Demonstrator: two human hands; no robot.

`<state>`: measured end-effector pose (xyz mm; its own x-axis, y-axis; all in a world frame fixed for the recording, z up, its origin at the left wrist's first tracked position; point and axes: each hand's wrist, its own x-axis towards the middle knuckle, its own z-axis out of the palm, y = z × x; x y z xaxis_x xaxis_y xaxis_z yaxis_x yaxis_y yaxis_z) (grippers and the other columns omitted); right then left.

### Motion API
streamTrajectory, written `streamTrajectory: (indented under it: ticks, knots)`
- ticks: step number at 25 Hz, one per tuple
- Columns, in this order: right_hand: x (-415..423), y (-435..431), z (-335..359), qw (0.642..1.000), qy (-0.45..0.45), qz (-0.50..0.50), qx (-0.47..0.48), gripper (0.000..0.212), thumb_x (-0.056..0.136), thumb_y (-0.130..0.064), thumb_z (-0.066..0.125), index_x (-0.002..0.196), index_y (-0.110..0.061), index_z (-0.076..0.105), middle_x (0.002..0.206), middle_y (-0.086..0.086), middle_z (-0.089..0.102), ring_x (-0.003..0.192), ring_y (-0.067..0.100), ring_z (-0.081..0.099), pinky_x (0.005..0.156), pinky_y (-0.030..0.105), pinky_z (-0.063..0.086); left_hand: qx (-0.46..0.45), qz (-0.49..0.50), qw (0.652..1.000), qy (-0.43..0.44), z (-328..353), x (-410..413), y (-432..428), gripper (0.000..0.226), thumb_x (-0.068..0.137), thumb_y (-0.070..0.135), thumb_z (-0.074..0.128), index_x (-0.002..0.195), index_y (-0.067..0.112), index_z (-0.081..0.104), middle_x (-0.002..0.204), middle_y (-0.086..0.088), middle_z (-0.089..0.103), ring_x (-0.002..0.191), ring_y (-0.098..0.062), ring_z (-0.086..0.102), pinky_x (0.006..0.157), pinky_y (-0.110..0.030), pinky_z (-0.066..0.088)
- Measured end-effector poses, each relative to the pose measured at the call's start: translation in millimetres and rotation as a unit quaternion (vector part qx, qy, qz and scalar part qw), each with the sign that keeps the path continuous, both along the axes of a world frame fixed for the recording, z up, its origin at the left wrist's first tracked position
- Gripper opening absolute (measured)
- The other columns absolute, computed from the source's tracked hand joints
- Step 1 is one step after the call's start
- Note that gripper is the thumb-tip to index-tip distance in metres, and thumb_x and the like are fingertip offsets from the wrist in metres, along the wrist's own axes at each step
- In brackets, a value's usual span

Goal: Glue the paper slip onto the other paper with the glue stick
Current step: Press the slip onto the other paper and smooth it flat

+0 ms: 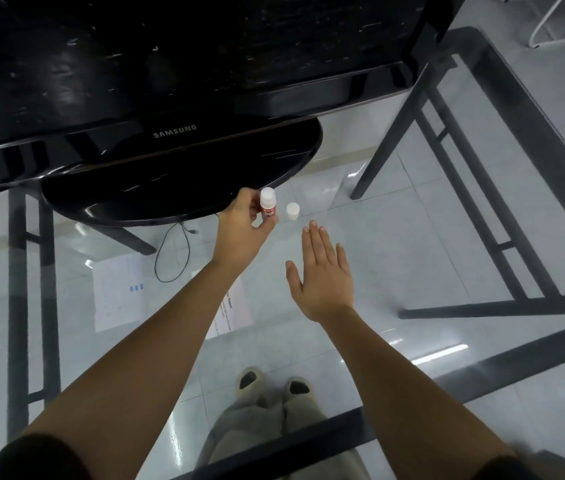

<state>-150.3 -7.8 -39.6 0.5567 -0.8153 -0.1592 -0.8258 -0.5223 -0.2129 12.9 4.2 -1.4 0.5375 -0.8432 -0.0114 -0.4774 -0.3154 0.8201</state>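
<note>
My left hand (243,226) grips a small red and white glue stick (268,206) upright, just in front of the monitor's base. Its white cap (293,211) stands on the glass table a little to the right of it. My right hand (321,271) hovers flat with its fingers spread, below the cap and holding nothing. A white paper sheet (118,292) with a small blue mark lies to the left of my left forearm. A second printed paper (234,306) pokes out from under that forearm, partly hidden.
A black Samsung monitor (173,84) on a wide glossy base (177,181) fills the back of the glass table (412,237). A thin black cable (172,258) loops in front of the base. The table's dark frame, the tiled floor and my feet show through the glass.
</note>
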Motion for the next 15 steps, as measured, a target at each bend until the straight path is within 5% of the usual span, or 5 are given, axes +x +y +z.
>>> streamTrajectory:
  ticks: [4, 8, 11, 15]
  knots:
    - [1, 2, 3, 1.000, 0.026, 0.006, 0.005, 0.066, 0.093, -0.051, 0.007, 0.147, -0.015, -0.006, 0.158, 0.003, -0.007, 0.144, 0.017, -0.011, 0.112, 0.034, -0.011, 0.047, -0.009, 0.999, 0.012, 4, 1, 22, 0.068, 0.082, 0.025, 0.068, 0.138, 0.015, 0.032, 0.142, -0.006, 0.043, 0.129, -0.019, 0.041, 0.100, -0.027, 0.033]
    - [5, 4, 14, 0.996, 0.086, 0.034, -0.009, 0.066, 0.094, -0.050, 0.003, 0.145, -0.010, -0.011, 0.157, 0.007, -0.011, 0.144, 0.021, -0.010, 0.111, 0.034, -0.010, 0.090, -0.007, 0.993, -0.082, 11, 17, 77, 0.057, 0.094, 0.032, 0.047, 0.144, 0.016, 0.023, 0.146, -0.010, 0.038, 0.129, -0.027, 0.042, 0.100, -0.035, 0.037]
    - [13, 26, 23, 0.997, 0.034, 0.068, 0.017, 0.067, 0.095, -0.052, 0.009, 0.147, -0.012, -0.003, 0.158, 0.007, -0.003, 0.145, 0.021, -0.004, 0.111, 0.032, -0.007, 0.128, -0.033, 0.987, -0.086, 10, 27, 126, 0.055, 0.096, 0.030, 0.041, 0.145, 0.015, 0.022, 0.150, -0.009, 0.031, 0.133, -0.027, 0.035, 0.105, -0.039, 0.035]
    - [25, 68, 33, 0.994, -0.071, 0.059, 0.066, 0.064, 0.094, -0.054, 0.028, 0.143, -0.014, 0.024, 0.145, 0.009, 0.038, 0.132, 0.025, 0.036, 0.109, 0.035, 0.029, 0.164, -0.035, 0.976, -0.138, 2, 33, 184, 0.052, 0.097, 0.027, 0.037, 0.145, 0.012, 0.022, 0.153, -0.008, 0.022, 0.141, -0.022, 0.020, 0.113, -0.034, 0.018]
